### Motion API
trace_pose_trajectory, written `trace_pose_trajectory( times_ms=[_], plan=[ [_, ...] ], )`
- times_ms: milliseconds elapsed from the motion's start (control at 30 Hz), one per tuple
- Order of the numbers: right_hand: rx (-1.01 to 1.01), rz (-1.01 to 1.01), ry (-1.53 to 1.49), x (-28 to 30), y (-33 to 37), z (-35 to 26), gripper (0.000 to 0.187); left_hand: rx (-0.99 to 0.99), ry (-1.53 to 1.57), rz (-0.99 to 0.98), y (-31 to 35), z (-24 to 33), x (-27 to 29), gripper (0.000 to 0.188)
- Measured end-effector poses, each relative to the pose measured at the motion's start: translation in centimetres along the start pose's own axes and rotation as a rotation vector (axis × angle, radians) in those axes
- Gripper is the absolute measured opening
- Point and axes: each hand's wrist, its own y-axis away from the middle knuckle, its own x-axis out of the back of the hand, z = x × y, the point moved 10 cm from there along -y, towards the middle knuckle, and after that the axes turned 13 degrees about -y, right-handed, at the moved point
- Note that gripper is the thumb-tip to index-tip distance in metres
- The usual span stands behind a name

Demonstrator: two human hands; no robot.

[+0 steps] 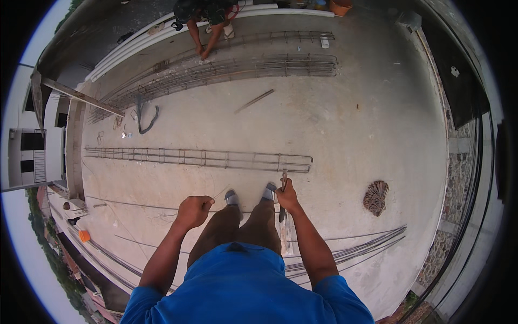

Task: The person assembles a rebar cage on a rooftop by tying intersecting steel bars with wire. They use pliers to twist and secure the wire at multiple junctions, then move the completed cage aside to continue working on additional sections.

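My left hand (194, 212) is closed in a pinch on a thin piece of wire (220, 193) that sticks out toward my feet. In my right hand (287, 196) is a pair of pliers (282, 213), its jaws pointing away from me and its handles hanging below the fist. Just past the jaws, a long narrow rebar cage (203, 158) lies across the concrete floor, its right end nearest the pliers. Both hands are apart from the cage. My sandalled feet stand between the hands, on the near side of the cage.
Loose rebar rods (356, 245) lie at right beside my legs. A bundle of bent steel pieces (376, 198) sits further right. Beyond are larger rebar cages (259, 66), a co-worker's hands (204, 53), white pipes (286, 12) and an orange bucket (340, 7).
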Motion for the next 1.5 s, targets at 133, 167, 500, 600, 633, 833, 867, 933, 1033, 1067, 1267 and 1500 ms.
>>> trace_pose_trajectory(
  times_ms=[133,167,500,600,633,833,867,933,1033,1067,1267,1500],
  plan=[
    [-0.544,0.121,0.209,4.0,-3.7,20.5,0.059,0.091,-0.044,-0.049,1.5,-2.3,-3.4,0.024],
    [-0.615,0.153,0.245,4.9,-3.3,23.6,0.059,0.076,-0.052,-0.049,2.0,-2.6,-4.3,0.024],
    [-0.011,0.4,0.364,9.5,-0.7,17.7,0.069,0.045,-0.042,-0.196,4.4,-1.3,-12.2,0.022],
    [0.571,0.068,0.183,0.3,5.3,-2.9,0.048,0.047,-0.025,-0.184,4.8,-0.1,-11.8,0.022],
    [0.707,-0.056,0.212,-2.6,9.1,-8.0,0.053,0.034,-0.014,-0.199,4.6,0.7,-11.6,0.022],
    [0.906,-0.491,0.528,-14.3,22.4,-15.5,0.06,-0.139,0.047,-0.174,4.8,4.1,-9.6,0.023],
    [0.737,-0.657,0.543,-15.1,22.3,-14.7,0.065,-0.116,-0.039,-0.241,5.4,2.8,-10.3,0.023],
    [0.751,-0.582,0.506,-15.1,23.6,-15.3,0.062,-0.124,0.105,-0.21,7.1,3.1,-9.1,0.025],
    [0.838,-0.576,0.604,-15.1,26.9,-16.8,0.05,-0.166,0.192,-0.109,11.3,2.0,-6.5,0.032],
    [0.862,-0.592,0.657,-14.7,28.0,-17.0,0.046,-0.161,0.136,-0.122,12.4,0.4,-6.2,0.032],
    [1.129,-0.534,0.95,-13.6,36.4,-24.1,0.023,0.009,0.325,0.119,20.6,-14.9,-7.6,0.047],
    [1.713,-0.249,1.225,-17.3,50.4,-39.3,0.024,0.083,0.522,0.609,29.7,-21.6,-4.6,0.055]
  ],
)
